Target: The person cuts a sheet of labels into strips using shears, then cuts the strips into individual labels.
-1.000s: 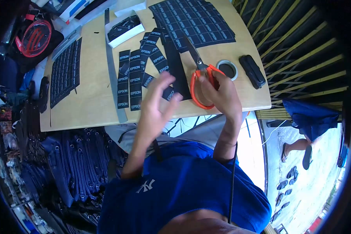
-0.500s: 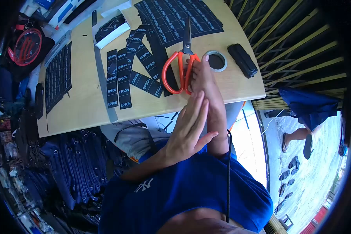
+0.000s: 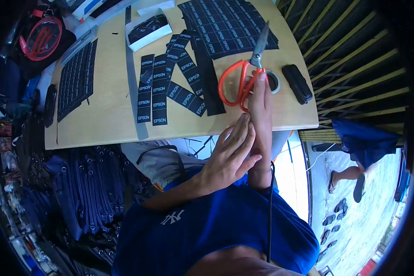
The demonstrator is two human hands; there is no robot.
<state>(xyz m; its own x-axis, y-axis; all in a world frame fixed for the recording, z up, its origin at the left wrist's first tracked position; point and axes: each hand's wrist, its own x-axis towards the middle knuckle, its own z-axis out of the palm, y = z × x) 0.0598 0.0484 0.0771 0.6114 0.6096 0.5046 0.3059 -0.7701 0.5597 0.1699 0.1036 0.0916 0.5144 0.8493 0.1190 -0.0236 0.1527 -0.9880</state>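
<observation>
My right hand (image 3: 261, 95) grips orange-handled scissors (image 3: 256, 59) by one handle loop, above the table's front right part. The blades are together and point away from me. My left hand (image 3: 230, 154) is open, its fingers stretched out, with the tips at my right wrist. To the left of the scissors lie black EPSON label strips (image 3: 159, 92), some crossing over each other. Behind the scissors is a large sheet of EPSON labels (image 3: 230, 27). A roll of tape (image 3: 276, 83) is partly hidden by my right hand.
On the wooden table (image 3: 110, 131) are a black case (image 3: 297, 83), a white box (image 3: 151, 37) with black pieces, a metal ruler (image 3: 132, 69) and another label sheet (image 3: 78, 78). Dark straps (image 3: 94, 193) hang below left. Another person's leg (image 3: 347, 175) shows at right.
The scissors have been raised off the table in my right hand and tilted to the right. My left hand stays by my right wrist. The view has shifted slightly.
</observation>
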